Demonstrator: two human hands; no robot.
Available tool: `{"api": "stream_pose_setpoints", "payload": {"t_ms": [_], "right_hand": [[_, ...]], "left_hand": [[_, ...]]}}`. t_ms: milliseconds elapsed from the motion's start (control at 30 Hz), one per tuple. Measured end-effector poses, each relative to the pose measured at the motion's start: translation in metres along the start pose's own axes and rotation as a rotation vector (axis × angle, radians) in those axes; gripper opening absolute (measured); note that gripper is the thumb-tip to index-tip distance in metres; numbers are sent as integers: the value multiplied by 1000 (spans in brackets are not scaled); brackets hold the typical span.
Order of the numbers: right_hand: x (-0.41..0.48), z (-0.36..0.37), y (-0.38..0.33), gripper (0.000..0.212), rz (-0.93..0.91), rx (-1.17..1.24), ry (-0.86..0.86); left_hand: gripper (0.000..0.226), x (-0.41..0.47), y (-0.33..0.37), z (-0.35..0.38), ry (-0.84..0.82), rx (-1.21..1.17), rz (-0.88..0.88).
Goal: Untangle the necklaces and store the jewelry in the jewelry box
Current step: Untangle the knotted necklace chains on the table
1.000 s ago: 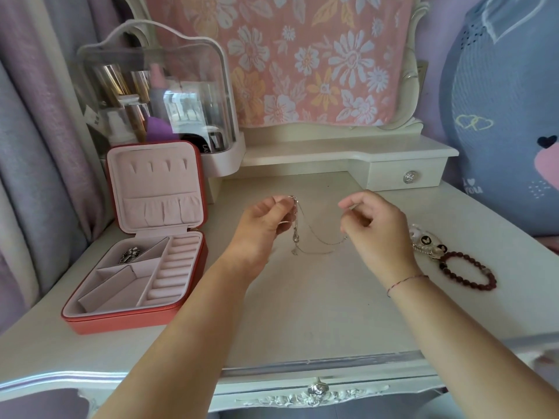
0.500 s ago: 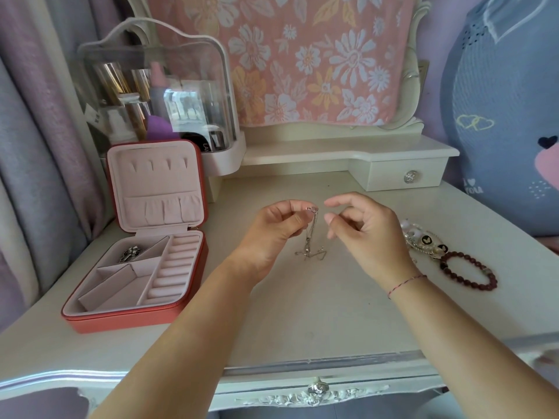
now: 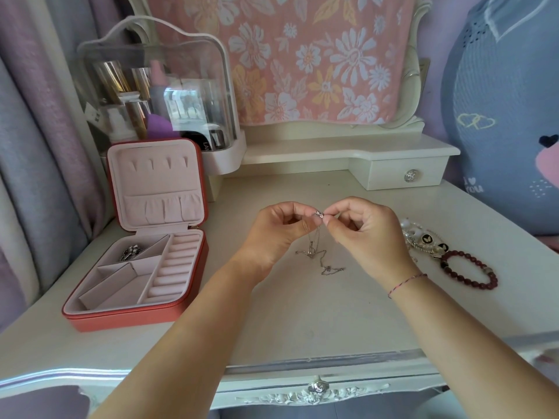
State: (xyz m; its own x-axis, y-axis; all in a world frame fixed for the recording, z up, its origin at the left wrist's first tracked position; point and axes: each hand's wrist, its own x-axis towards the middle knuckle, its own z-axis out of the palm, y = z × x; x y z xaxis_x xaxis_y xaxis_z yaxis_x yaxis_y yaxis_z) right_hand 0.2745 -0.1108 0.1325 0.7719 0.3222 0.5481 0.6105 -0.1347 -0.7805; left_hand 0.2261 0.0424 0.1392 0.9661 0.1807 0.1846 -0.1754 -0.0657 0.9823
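Observation:
A thin silver necklace (image 3: pixel 318 252) hangs from both hands, and its lower loops with small pendants lie on the white dressing table (image 3: pixel 302 313). My left hand (image 3: pixel 279 229) and my right hand (image 3: pixel 361 228) meet above the table and both pinch the chain's top end between fingertips. A red jewelry box (image 3: pixel 136 317) stands open at the left, with a pink lining. One silver piece (image 3: pixel 131 252) lies in its back left compartment. A dark red bead bracelet (image 3: pixel 469 269) and a pearl bracelet with black charms (image 3: pixel 423 240) lie to the right of my right hand.
A clear-lidded cosmetics case (image 3: pixel 157 95) stands behind the jewelry box. A raised shelf with a small drawer (image 3: pixel 402 173) runs along the back. A floral cloth (image 3: pixel 302 55) covers the mirror. A blue plush pillow (image 3: pixel 508 116) leans at the right. Curtains hang at the left.
My hands have come together: from holding the chain stretched apart, they now pinch the same spot. The chain's slack has dropped onto the table.

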Motion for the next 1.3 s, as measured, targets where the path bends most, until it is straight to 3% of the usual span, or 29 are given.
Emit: {"api": "stream_pose_setpoints", "payload": {"t_ms": [567,1000,1300], "right_hand": [[2,2,5,13,-34,-140,6],[1,2,7,7,-30,-99,-2],[4,-2,1,11,165,69,-49]], "left_hand": [[7,-1,1,1,25,20,-9],[20,-1,0,0,-14,14,39],[22,0,2,0,22,31,60]]}}
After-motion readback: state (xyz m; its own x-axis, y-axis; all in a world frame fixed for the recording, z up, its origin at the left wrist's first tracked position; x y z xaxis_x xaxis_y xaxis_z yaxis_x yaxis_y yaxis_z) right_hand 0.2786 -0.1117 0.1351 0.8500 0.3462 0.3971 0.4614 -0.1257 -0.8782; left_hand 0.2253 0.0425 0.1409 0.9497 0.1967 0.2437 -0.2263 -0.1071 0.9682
